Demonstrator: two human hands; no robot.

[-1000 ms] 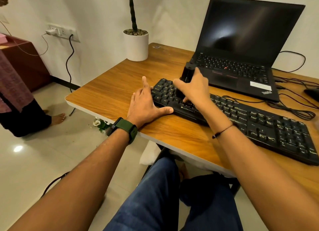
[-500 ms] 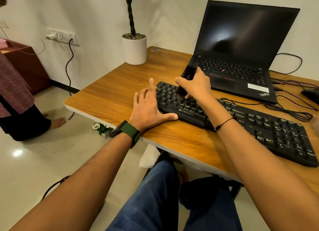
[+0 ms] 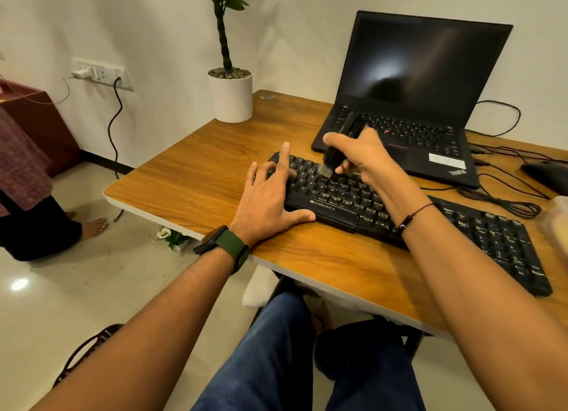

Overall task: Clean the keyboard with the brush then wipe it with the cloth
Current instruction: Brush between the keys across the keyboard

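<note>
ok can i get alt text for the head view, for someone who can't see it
A person's right hand holds a black brush, bristles on a black keyboard, while the left hand steadies its left end on a wooden desk. An open laptop and a potted plant stand behind.

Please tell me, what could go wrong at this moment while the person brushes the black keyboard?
1. The keyboard lies slanted with its right end near the desk edge; only the left hand steadies it, so hard strokes may shift it.
2. The brush in the right hand works just before the open laptop, so dust may land on its keys.
</note>
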